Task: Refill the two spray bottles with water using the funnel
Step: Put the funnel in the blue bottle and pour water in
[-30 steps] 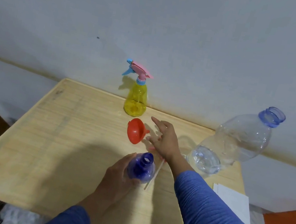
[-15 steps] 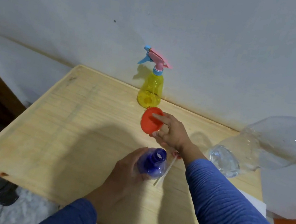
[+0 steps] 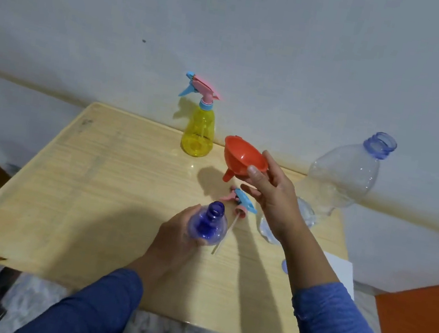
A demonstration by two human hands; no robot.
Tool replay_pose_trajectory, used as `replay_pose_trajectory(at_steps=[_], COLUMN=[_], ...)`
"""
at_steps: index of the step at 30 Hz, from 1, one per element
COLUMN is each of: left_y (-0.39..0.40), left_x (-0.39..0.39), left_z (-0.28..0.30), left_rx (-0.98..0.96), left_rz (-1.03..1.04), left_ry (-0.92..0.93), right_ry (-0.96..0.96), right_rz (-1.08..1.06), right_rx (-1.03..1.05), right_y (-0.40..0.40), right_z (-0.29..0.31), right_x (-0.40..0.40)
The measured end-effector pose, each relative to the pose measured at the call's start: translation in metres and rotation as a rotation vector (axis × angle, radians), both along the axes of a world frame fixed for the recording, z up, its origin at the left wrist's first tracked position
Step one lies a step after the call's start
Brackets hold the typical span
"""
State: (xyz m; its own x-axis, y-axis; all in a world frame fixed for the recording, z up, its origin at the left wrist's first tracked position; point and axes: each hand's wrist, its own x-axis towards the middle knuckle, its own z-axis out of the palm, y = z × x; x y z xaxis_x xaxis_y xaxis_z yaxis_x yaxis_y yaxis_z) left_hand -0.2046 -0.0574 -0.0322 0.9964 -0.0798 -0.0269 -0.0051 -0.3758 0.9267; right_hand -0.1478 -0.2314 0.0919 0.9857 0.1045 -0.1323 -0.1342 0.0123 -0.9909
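Two spray bottles, one funnel, one loose spray head and one large clear bottle are counted on the wooden table [image 3: 69, 200].

At the far middle of the table, near the wall, the yellow spray bottle [image 3: 198, 134] is seen upright with its pink and blue spray head screwed on. Whether liquid is in it cannot be told.

Nearer, the blue spray bottle [image 3: 207, 226] is gripped by the left hand [image 3: 176, 234], whose fingers are curled around its body. Its neck is open, and its content cannot be made out.

Just right of it, the loose spray head [image 3: 241, 203] is lying on the table, with its thin tube pointing to the near side.

Above this, the red funnel [image 3: 242, 158] is held in the air by the right hand [image 3: 273, 200], pinched at its rim, spout pointing down and left.

At the far right, the large clear bottle [image 3: 346, 175] is seen without a cap, leaning to the right. Its lower part is hidden behind the right hand, so the water level is hard to judge.

A white sheet [image 3: 340, 269] is partly hidden at the right edge of the table.
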Motion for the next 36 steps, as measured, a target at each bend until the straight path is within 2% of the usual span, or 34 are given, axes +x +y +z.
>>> replay_pose_trajectory(at_steps=[9,24,26,27,29,31,33,36], left_y=[0.002,0.004,0.004,0.004,0.004,0.004,0.003,0.003], left_x=[0.002,0.003,0.003,0.003,0.004,0.004,0.004,0.003], left_z=[-0.015,-0.023,-0.023,-0.023,-0.024,-0.024,-0.023,-0.021], left_rx=[-0.024,0.029,0.028,0.027,0.026,0.029,0.031,0.031], left_rz=[0.021,0.003,-0.002,-0.004,-0.009,-0.008,-0.002,0.003], left_ry=[0.081,0.036,0.021,0.017,0.013,0.01,0.004,0.003], right_ry=[-0.041,-0.112,-0.223,-0.333,-0.609,-0.784,-0.812,-0.727], right_rz=[0.011,0.075,-0.011,-0.118,-0.451,-0.794,-0.965,-0.892], right_rx=[-0.258,-0.385,-0.452,-0.49,-0.596,-0.673,-0.708,-0.68], right_y=[0.002,0.004,0.002,0.002,-0.001,-0.011,-0.025,-0.043], right_z=[-0.013,-0.036,-0.032,-0.03,-0.025,-0.021,-0.02,-0.017], right_x=[-0.044,-0.058,-0.061,-0.064,-0.068,-0.068,-0.061,-0.045])
